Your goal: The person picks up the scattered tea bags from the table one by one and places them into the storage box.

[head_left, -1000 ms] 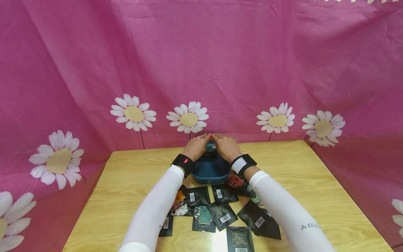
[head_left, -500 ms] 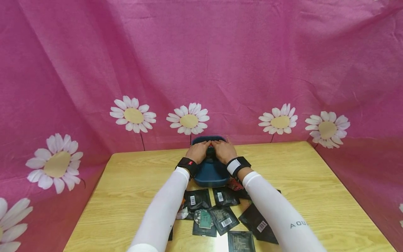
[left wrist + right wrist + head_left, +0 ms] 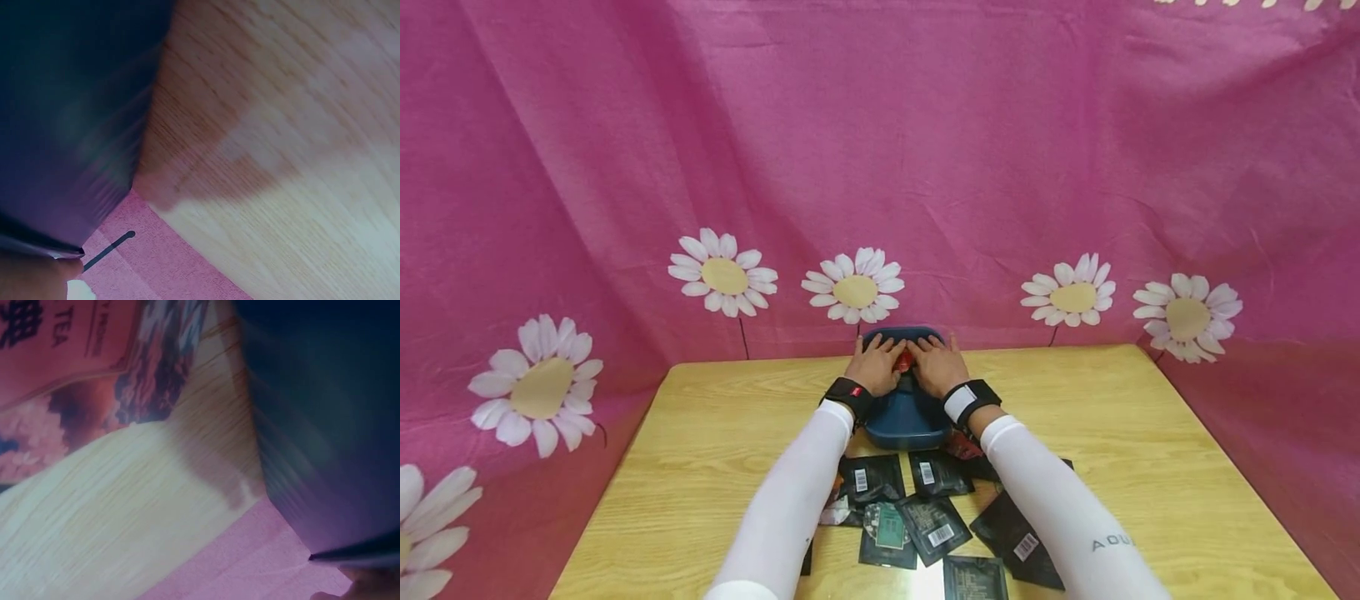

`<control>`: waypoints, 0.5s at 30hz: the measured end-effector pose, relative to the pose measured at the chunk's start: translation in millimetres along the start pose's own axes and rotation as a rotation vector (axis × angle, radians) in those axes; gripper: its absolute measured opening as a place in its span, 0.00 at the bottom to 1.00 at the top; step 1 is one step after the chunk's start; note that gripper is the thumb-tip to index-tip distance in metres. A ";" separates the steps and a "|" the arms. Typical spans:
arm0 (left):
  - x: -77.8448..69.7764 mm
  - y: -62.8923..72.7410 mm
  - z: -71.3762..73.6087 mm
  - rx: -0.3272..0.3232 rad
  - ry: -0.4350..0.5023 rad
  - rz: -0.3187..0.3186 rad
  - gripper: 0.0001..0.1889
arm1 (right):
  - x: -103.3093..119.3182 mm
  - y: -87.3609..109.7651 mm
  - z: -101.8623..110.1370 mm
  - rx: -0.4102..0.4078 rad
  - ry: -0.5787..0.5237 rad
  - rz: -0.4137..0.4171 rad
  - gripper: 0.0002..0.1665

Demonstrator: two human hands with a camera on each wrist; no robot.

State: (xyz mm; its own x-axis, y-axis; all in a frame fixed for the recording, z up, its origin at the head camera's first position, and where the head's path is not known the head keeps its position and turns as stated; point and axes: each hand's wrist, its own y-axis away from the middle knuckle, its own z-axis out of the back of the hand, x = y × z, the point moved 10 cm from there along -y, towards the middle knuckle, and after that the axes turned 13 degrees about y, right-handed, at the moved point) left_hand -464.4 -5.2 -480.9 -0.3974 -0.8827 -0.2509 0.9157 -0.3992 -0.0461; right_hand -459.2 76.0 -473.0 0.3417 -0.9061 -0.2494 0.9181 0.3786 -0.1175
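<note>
A dark blue plastic bin (image 3: 907,425) stands at the table's back edge, below both hands. My left hand (image 3: 872,367) lies over its left side with fingers spread. Across from it, my right hand (image 3: 940,367) has its fingers spread over the right side. Between the two hands shows a small red patch of a packet (image 3: 905,360), mostly hidden. In the left wrist view, a finger (image 3: 37,278) is at the rim of the bin's ribbed wall (image 3: 81,125). The right wrist view likewise shows fingertips (image 3: 375,584) by the rim.
Several black tea sachets lie in front of the bin, among them one with a green label (image 3: 889,533) and one with a barcode (image 3: 934,529). A red tea sachet (image 3: 81,362) lies right of the bin. Pink flowered cloth (image 3: 955,167) hangs behind the wooden table (image 3: 715,450).
Both hands have come slightly down and nearer, and their fingers have spread apart. The green-labelled packet seen between them earlier is now largely covered; the bin's far rim has come into sight.
</note>
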 end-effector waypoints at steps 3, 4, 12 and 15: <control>-1.2 3.1 6.3 0.010 0.020 -0.012 0.40 | -2.8 3.8 5.3 -0.001 0.003 0.001 0.40; -1.9 5.2 10.9 0.005 0.028 -0.022 0.42 | -3.8 5.7 8.7 -0.003 -0.005 0.000 0.42; -6.2 55.2 64.0 -0.072 0.065 -0.125 0.48 | -6.5 38.1 49.8 -0.042 -0.057 0.016 0.60; -7.1 89.3 80.7 -0.114 0.055 -0.185 0.49 | 7.0 54.6 70.5 -0.083 -0.080 0.063 0.64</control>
State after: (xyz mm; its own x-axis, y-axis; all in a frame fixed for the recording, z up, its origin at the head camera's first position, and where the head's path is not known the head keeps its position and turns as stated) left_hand -384.6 -54.6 -405.3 -0.5580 -0.7812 -0.2801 0.8297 -0.5195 -0.2042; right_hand -392.5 77.0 -413.3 0.4162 -0.8910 -0.1815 0.8757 0.4465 -0.1837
